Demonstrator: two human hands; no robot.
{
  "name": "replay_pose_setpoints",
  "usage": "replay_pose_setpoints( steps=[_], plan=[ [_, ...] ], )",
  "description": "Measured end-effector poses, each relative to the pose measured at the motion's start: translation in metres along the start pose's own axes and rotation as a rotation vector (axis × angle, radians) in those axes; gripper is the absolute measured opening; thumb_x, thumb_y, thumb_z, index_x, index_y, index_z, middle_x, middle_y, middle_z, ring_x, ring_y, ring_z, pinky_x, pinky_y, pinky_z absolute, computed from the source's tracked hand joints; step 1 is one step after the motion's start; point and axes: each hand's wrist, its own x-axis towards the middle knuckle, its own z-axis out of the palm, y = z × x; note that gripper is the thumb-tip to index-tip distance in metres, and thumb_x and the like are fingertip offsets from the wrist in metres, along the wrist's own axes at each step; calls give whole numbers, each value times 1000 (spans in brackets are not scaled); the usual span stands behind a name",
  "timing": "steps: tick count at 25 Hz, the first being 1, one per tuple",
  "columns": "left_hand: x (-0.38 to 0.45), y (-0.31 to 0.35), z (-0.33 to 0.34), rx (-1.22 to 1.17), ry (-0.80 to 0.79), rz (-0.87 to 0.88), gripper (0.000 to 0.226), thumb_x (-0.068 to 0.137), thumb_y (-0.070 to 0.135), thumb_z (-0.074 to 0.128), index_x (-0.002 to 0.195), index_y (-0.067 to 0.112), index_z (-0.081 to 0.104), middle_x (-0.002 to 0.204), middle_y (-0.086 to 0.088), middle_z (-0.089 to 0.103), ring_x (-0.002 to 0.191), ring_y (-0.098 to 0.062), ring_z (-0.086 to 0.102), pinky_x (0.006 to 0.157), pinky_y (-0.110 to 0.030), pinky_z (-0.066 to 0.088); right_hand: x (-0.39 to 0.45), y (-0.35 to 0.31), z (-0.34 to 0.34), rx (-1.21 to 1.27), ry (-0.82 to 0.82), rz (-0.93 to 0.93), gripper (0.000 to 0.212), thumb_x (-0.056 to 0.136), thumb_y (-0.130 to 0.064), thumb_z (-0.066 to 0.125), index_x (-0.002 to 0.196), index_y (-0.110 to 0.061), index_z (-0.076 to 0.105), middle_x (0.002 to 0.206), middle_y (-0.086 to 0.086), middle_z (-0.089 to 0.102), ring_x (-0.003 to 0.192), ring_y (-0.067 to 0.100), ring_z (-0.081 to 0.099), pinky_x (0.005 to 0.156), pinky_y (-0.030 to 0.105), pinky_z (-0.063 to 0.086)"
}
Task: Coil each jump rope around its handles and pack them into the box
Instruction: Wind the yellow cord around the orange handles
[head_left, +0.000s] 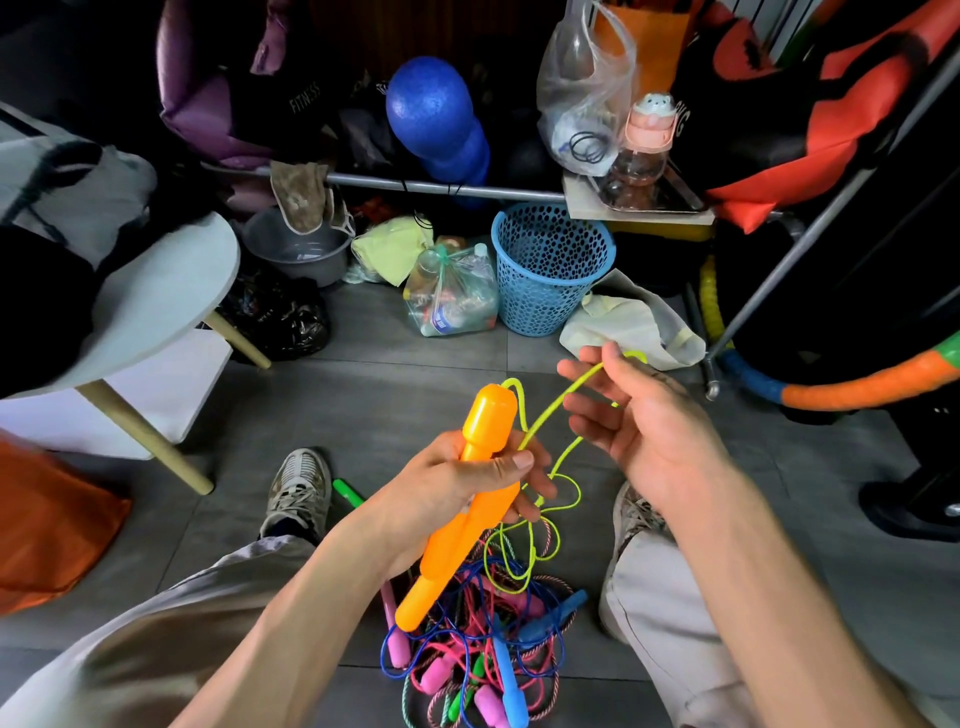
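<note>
My left hand (457, 493) grips two orange handles (470, 499) held together, pointing up and away from me. A thin yellow-green rope (558, 402) leaves the top of the handles and runs to my right hand (639, 421), which pinches it between thumb and fingers, palm toward me. More of that rope hangs in loose loops below my hands. On the floor between my feet lies a tangled pile of jump ropes (483, 639) with pink, blue and green handles. No box is in view.
A single green handle (347, 492) lies by my left shoe (298, 493). A white round stool (156, 301) stands at left, a blue mesh basket (550, 270) and bags of bottles ahead, hoops (852, 387) and a metal rack at right.
</note>
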Motion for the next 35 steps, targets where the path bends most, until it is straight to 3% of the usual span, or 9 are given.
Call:
replay_pose_setpoints(
  steps=[4,8,12,15,21,24,27,31,35],
  plan=[
    [-3,1,1,16,-25,-89,35,85,26,65,118,14,62,108,-15,70,75,-27,64,67,-32,53,6,-7,-11,145,69,-7,19,100,-31,48,95,-19,62,86,-4,77,62,11,71,54,21,56],
    [-1,-2,0,141,-12,-103,31,86,14,68,114,4,59,105,-13,72,76,-24,65,68,-29,52,8,-12,-20,213,59,-39,23,102,-30,43,101,-17,61,94,-2,77,75,15,73,59,24,58],
    [3,-5,2,119,105,-106,21,92,10,62,112,3,62,104,-9,74,74,-21,68,66,-28,55,2,-4,-9,-222,-66,142,34,95,-37,54,115,-10,60,113,11,71,88,23,70,68,35,59],
    [4,-3,3,86,129,-79,23,94,16,60,116,10,59,104,-10,73,72,-26,68,63,-33,57,-8,14,1,-592,-131,128,36,87,-48,64,98,-14,68,99,4,74,79,24,69,77,40,57],
    [6,-8,6,59,151,-44,57,90,12,65,136,33,39,88,-6,72,67,-31,68,55,-35,55,-13,36,22,-297,-256,258,37,69,-52,72,85,-19,64,77,4,64,61,11,59,55,21,50],
    [7,-7,2,34,160,-46,77,90,10,65,148,37,23,84,-7,71,65,-31,67,52,-33,54,-16,44,26,-174,-321,250,32,74,-44,70,76,-12,65,71,9,64,53,23,57,43,28,43],
    [3,-5,4,4,155,-33,90,88,8,67,149,45,13,87,-7,71,67,-32,67,53,-34,54,-16,46,27,-132,-330,187,35,79,-37,70,86,-3,64,77,17,63,50,27,57,36,26,39],
    [5,-3,9,-14,277,13,101,85,4,70,150,43,4,91,-16,69,66,-31,66,52,-31,51,-13,47,26,-127,-284,111,48,81,-40,68,96,6,68,91,27,64,58,30,57,42,27,40],
    [8,0,3,25,325,-46,69,81,7,74,137,23,36,86,-16,73,64,-29,66,53,-29,52,-9,40,25,-55,-175,0,32,79,-40,65,88,-11,75,101,21,70,82,31,63,69,38,43]
  ],
)
